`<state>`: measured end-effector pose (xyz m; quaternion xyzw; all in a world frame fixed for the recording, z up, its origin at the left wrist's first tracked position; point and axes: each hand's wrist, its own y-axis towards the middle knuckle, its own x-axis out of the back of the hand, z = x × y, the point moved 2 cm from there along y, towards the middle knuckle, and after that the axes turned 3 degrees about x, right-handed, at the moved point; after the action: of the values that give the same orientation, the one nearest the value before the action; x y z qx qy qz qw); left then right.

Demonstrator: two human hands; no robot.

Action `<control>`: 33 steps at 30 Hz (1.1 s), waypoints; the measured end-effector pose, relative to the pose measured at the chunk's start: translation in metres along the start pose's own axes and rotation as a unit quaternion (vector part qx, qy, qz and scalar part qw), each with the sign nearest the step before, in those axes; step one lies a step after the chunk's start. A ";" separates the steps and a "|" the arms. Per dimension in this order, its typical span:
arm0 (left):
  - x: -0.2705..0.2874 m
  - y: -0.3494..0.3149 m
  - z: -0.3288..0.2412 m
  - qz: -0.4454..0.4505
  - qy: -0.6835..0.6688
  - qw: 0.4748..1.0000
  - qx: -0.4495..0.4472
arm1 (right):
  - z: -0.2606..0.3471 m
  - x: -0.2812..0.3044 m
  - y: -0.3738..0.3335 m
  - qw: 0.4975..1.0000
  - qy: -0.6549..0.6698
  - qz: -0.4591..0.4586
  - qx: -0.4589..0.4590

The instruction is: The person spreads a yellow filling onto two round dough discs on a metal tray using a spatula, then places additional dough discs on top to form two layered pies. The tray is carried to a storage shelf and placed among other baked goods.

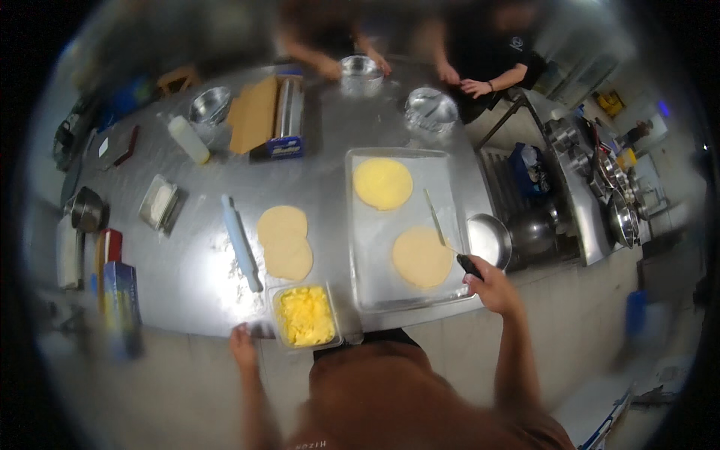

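My right hand (488,286) is closed on the black handle of an offset spatula (434,214). The spatula's long thin blade slants up and left over a lined baking tray (361,270). Under its near end lies a pale dough round (421,257); farther back on the tray is a round coated in yellow (382,183). By the table's front edge is my left hand (243,346), its fingers loosely bent and nothing visible in them. Beside it stands a clear tub of soft yellow spread, probably butter (306,316). Two overlapping dough rounds (286,244) lie on the steel table next to a blue rolling pin (241,243).
At the back, two people work near metal bowls (431,109). An opened box of foil rolls (266,120), a squeeze bottle (189,140) and a small container of white powder (158,201) stand left. A round metal pan (488,241) sits right of the tray.
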<state>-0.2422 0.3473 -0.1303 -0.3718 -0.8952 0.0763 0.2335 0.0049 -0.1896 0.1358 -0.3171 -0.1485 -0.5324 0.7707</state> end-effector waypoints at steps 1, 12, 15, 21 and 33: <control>-0.001 -0.018 0.001 0.026 0.003 0.997 0.075 | 0.005 -0.012 -0.008 0.999 -0.009 0.023 0.025; -0.050 -0.051 -0.040 0.356 -0.131 0.925 0.031 | 0.067 -0.175 -0.047 0.941 -0.269 0.159 0.133; -0.053 -0.053 -0.051 0.356 -0.071 0.931 -0.034 | 0.082 -0.197 -0.034 0.911 -0.354 0.178 0.115; -0.056 -0.057 -0.065 0.363 0.013 0.926 -0.101 | 0.084 -0.228 -0.015 0.877 -0.427 0.205 0.082; -0.055 -0.059 -0.085 0.386 0.023 0.915 -0.115 | 0.082 -0.259 -0.047 0.928 -0.320 0.180 0.064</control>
<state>-0.2059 0.2634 -0.0573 -0.7145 -0.6789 0.0487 0.1618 -0.1299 0.0409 0.0662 -0.4425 -0.3616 -0.2445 0.7833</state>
